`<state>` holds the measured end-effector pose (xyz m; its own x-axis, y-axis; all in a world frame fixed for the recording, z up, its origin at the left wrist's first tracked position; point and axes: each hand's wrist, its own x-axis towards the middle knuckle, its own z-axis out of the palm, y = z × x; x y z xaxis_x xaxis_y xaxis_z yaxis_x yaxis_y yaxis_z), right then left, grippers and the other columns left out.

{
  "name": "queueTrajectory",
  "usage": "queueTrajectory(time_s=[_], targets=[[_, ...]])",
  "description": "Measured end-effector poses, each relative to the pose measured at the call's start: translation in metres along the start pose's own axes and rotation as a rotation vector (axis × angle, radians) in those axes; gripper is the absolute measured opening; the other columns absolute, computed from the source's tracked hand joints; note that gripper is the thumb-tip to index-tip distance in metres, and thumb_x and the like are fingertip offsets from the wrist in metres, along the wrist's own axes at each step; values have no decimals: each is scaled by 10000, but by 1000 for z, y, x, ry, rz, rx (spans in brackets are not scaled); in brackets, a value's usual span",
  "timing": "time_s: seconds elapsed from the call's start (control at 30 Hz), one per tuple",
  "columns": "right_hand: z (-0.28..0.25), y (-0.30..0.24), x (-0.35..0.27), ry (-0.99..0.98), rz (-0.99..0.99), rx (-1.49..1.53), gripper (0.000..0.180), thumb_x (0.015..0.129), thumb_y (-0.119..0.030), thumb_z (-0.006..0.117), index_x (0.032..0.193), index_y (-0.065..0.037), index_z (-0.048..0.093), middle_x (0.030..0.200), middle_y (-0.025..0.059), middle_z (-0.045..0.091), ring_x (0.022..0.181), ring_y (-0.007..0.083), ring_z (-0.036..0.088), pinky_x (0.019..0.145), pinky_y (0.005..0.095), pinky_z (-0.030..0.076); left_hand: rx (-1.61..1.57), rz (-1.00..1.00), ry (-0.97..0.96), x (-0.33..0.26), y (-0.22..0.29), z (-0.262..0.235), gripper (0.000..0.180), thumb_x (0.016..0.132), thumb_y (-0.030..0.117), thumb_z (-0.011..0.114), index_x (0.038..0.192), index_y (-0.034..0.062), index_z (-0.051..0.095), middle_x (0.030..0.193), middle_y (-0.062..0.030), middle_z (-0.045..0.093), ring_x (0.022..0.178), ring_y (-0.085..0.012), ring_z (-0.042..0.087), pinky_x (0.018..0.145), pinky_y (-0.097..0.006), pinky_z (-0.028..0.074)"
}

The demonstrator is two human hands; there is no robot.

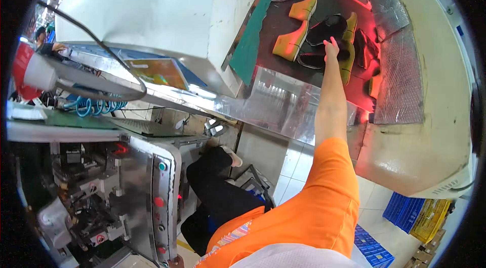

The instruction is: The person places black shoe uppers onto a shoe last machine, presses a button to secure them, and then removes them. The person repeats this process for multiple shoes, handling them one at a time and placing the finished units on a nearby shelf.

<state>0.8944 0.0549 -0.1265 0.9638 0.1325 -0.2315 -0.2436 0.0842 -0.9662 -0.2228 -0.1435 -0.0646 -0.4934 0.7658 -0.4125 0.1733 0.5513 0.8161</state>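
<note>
My right arm stretches up to a dark conveyor belt [273, 15] lit red inside a large machine. At its end my right hand [331, 49] is among the shoe parts, with fingers apart and no firm hold visible. Close by lie a black shoe upper [326, 29] and another black upper [310, 60]. Yellow wedge soles [290, 44] lie to the left, one upright yellow sole [347, 63] just right of the hand. A sliver of my left hand [176, 262] shows at the lower edge beside a metal machine cabinet; its fingers are mostly hidden.
A green flap [255, 30] hangs at the tunnel's left side. Silvery bubble insulation [400, 75] lines the right wall. A control panel [161, 202] with coloured buttons stands at lower left. Blue crates [403, 211] and a yellow crate [429, 220] are on the floor at right.
</note>
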Motion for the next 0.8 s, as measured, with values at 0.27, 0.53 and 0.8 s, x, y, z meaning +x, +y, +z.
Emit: queueTrajectory(time_s=[0.27,0.53,0.8], targets=[[24,-2,72,3,176,-388,556,647,-174,729,1115,56,535,1165,151,538,1097,221,479,916,340,368,29,-131,79,19,40,65,191,767,115,559,928,32,500,720,-102,498,698,-218,488,735,-416,466],[-4,-19,41,-56,233,319,527,831,-426,559,1144,-4,524,1200,132,505,1101,243,470,939,381,366,-26,-205,103,22,44,69,209,777,153,567,939,45,492,694,-102,504,668,-212,492,725,-399,479],[-64,-90,-101,-406,-17,335,650,880,-536,320,1278,-30,407,1339,123,365,1212,226,366,1018,368,286,-157,-271,98,23,27,39,228,786,190,575,950,58,485,668,-103,509,639,-205,496,716,-383,492]])
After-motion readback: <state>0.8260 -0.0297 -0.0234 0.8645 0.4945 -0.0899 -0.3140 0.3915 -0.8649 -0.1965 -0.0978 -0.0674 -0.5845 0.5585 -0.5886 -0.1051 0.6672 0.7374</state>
